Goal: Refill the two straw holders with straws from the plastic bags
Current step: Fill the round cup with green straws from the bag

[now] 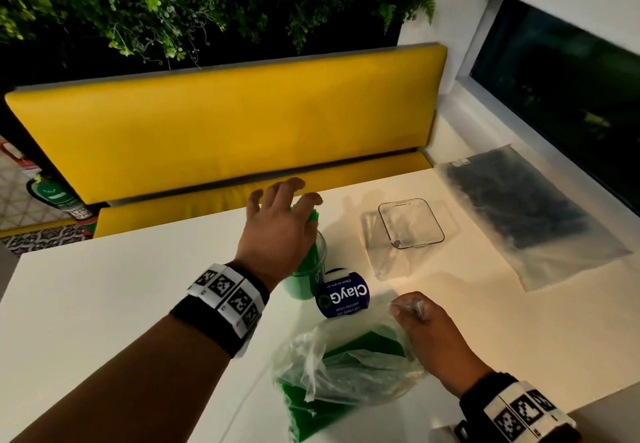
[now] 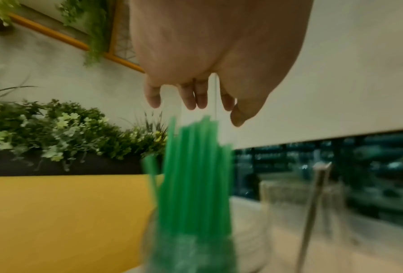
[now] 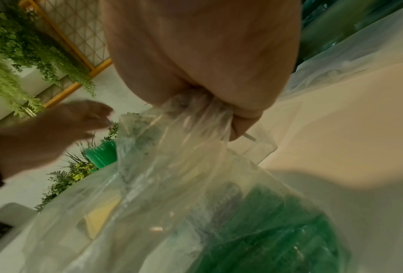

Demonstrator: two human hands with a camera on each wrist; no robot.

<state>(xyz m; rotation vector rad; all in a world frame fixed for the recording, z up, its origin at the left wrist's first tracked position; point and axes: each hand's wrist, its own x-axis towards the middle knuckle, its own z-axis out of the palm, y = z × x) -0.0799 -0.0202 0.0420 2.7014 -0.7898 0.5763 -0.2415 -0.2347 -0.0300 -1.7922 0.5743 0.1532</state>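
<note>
A round clear straw holder (image 1: 313, 262) stands mid-table with green straws (image 2: 195, 175) upright in it. My left hand (image 1: 280, 214) hovers just above the straw tops, fingers (image 2: 191, 99) spread and loose, holding nothing. A crumpled clear plastic bag of green straws (image 1: 343, 380) lies at the near edge; my right hand (image 1: 415, 311) pinches its gathered mouth (image 3: 195, 114). A second, rectangular clear holder (image 1: 410, 222) stands empty to the right. A frosted bag of dark straws (image 1: 526, 207) lies flat at the far right.
A round blue ClayGo sign (image 1: 343, 295) stands between the green holder and the bag. The white table (image 1: 121, 290) ends at a yellow bench (image 1: 225, 131) behind it. A window (image 1: 571, 96) runs along the right, plants (image 1: 173, 2) behind the bench.
</note>
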